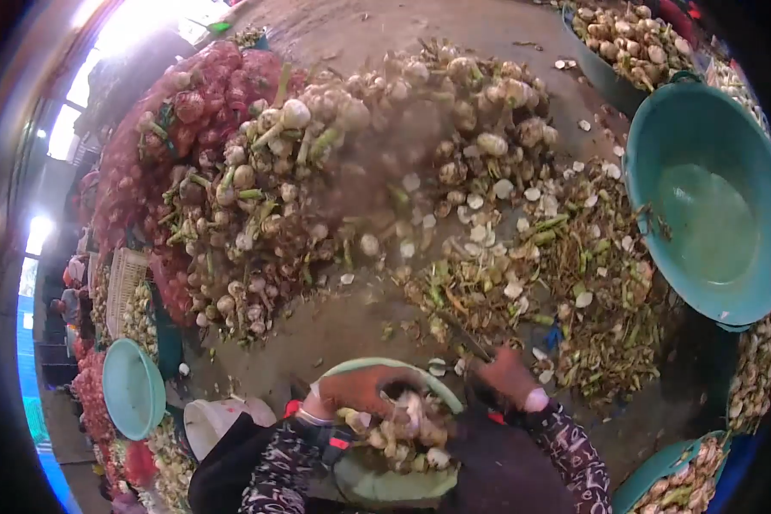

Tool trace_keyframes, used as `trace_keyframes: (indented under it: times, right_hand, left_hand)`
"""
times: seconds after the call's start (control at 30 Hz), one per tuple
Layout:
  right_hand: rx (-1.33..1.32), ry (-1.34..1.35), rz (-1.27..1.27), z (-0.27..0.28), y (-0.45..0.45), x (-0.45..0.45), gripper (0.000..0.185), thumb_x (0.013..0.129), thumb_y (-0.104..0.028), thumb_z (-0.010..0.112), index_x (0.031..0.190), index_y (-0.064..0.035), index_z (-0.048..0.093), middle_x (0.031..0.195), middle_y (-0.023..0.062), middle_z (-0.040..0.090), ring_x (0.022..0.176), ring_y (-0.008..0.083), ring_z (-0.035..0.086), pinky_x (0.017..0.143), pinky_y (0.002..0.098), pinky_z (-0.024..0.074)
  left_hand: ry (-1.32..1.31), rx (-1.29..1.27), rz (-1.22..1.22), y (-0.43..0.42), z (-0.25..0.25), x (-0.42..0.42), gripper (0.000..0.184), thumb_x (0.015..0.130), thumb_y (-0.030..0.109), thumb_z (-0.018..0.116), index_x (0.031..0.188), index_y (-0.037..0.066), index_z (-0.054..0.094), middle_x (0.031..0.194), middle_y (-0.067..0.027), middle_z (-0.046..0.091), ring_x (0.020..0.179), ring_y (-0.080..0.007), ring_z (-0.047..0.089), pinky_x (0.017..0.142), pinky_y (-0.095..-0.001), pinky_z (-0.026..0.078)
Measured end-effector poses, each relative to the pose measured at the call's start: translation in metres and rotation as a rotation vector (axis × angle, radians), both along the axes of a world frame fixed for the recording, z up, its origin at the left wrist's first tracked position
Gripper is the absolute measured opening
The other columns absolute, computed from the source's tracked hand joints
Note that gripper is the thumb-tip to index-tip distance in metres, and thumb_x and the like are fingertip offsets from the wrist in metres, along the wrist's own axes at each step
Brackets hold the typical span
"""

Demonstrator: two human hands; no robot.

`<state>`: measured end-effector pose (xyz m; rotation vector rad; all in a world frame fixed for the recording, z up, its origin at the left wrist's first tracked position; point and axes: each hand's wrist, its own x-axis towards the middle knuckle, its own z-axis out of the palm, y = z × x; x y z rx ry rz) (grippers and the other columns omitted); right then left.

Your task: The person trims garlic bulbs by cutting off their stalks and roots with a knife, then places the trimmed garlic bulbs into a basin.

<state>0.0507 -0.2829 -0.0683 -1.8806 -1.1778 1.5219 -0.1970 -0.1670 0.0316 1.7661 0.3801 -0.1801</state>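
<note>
My left hand (360, 390) reaches over a pale green basin (394, 488) in front of me. Its fingers curl down around a garlic bulb (413, 420) at the top of the garlic in the basin; the fingertips are partly hidden. Right of the basin, my right hand (507, 377) is closed around a knife (467, 338), its dark blade pointing up and left, towards the trimmings. The knife's handle is hidden in my fist. Beyond both hands lies a large heap of untrimmed garlic bulbs (257, 188) with stalks.
Cut stalks and root ends (582, 300) cover the floor at right. A red mesh sack (137, 163) of garlic lies at left. A large teal tub (707, 188) stands at right, a smaller tub (134, 390) and white bucket (223, 424) at left. People (73, 300) are at far left.
</note>
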Motion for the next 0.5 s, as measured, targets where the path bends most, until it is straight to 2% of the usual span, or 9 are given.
trace_keyframes:
  times: [0.03, 0.07, 0.1, 0.17, 0.27, 0.37, 0.43, 0.47, 0.5]
  right_hand:
    - [0.003, -0.119, 0.033, -0.004, 0.0, 0.005, 0.041, 0.078, -0.038, 0.058, 0.085, 0.0024, 0.062, 0.076, 0.0259, 0.06, 0.076, 0.0377, 0.061, 0.066, 0.0439, 0.0483]
    - [-0.002, -0.238, 0.067, -0.005, -0.001, 0.007, 0.041, 0.077, -0.037, 0.059, 0.087, 0.0028, 0.062, 0.077, 0.0264, 0.06, 0.075, 0.0377, 0.061, 0.065, 0.0436, 0.0484]
    - [0.189, -0.319, 0.276, 0.008, 0.0, 0.013, 0.04, 0.077, -0.036, 0.06, 0.086, 0.0028, 0.062, 0.078, 0.0263, 0.06, 0.075, 0.0388, 0.061, 0.065, 0.0433, 0.0483]
    - [0.122, -0.293, 0.205, 0.017, 0.007, 0.012, 0.04, 0.077, -0.036, 0.06, 0.088, 0.0022, 0.062, 0.079, 0.0267, 0.06, 0.076, 0.0393, 0.06, 0.066, 0.0434, 0.0484]
    - [-0.014, -0.171, 0.093, 0.007, 0.011, 0.008, 0.041, 0.076, -0.036, 0.062, 0.093, 0.0004, 0.062, 0.085, 0.0266, 0.061, 0.081, 0.0392, 0.06, 0.069, 0.0428, 0.0483]
    - [0.086, -0.202, 0.032, -0.006, 0.005, 0.012, 0.041, 0.076, -0.036, 0.061, 0.096, 0.0001, 0.062, 0.087, 0.0253, 0.061, 0.082, 0.0387, 0.06, 0.07, 0.0413, 0.0478]
    - [-0.004, -0.049, -0.086, 0.007, 0.008, 0.017, 0.04, 0.077, -0.034, 0.061, 0.098, -0.0004, 0.062, 0.086, 0.024, 0.062, 0.083, 0.038, 0.06, 0.071, 0.04, 0.0475]
    - [-0.015, -0.045, -0.092, 0.007, 0.009, 0.018, 0.04, 0.077, -0.034, 0.061, 0.098, -0.0004, 0.062, 0.086, 0.024, 0.062, 0.083, 0.038, 0.06, 0.071, 0.04, 0.0475]
    - [0.032, -0.056, -0.116, 0.007, 0.016, 0.02, 0.04, 0.077, -0.033, 0.061, 0.099, -0.0009, 0.061, 0.086, 0.0236, 0.062, 0.081, 0.0377, 0.06, 0.07, 0.0398, 0.0476]
  left_hand:
    - [0.172, -0.021, 0.246, 0.006, -0.008, -0.008, 0.059, 0.07, 0.022, 0.072, 0.12, 0.001, 0.047, 0.114, -0.0108, 0.055, 0.103, -0.0198, 0.052, 0.091, -0.0353, 0.041]
    - [0.231, 0.187, 0.437, 0.023, -0.023, -0.008, 0.06, 0.07, 0.022, 0.072, 0.121, 0.002, 0.047, 0.115, -0.0123, 0.054, 0.105, -0.0222, 0.051, 0.093, -0.0364, 0.04]
    - [0.288, 0.397, 0.632, 0.051, -0.039, -0.004, 0.061, 0.07, 0.023, 0.072, 0.121, 0.003, 0.047, 0.117, -0.0138, 0.053, 0.107, -0.0245, 0.051, 0.094, -0.0374, 0.039]
    - [0.387, 0.71, 0.91, 0.106, -0.085, 0.0, 0.066, 0.069, 0.031, 0.072, 0.124, 0.007, 0.044, 0.126, -0.0228, 0.042, 0.118, -0.0343, 0.042, 0.098, -0.0402, 0.036]
    - [0.283, 0.813, 0.775, 0.178, -0.161, -0.007, 0.064, 0.07, 0.033, 0.071, 0.124, 0.009, 0.045, 0.129, -0.0265, 0.037, 0.114, -0.0388, 0.044, 0.096, -0.0417, 0.038]
    - [0.543, 0.833, 0.795, 0.185, -0.181, 0.015, 0.055, 0.071, 0.032, 0.071, 0.118, 0.011, 0.051, 0.121, -0.026, 0.047, 0.104, -0.0392, 0.051, 0.089, -0.0436, 0.043]
    - [0.654, 0.536, 0.696, 0.184, -0.199, 0.021, 0.044, 0.071, 0.029, 0.07, 0.11, 0.011, 0.059, 0.104, -0.0216, 0.059, 0.094, -0.0362, 0.058, 0.082, -0.0424, 0.046]
    - [0.659, 0.53, 0.686, 0.171, -0.208, 0.019, 0.044, 0.071, 0.029, 0.07, 0.11, 0.011, 0.059, 0.104, -0.0216, 0.059, 0.094, -0.0362, 0.058, 0.082, -0.0424, 0.046]
    - [0.405, 0.562, 0.703, 0.155, -0.215, 0.015, 0.041, 0.071, 0.029, 0.071, 0.106, 0.01, 0.061, 0.097, -0.0185, 0.062, 0.091, -0.034, 0.059, 0.081, -0.041, 0.046]
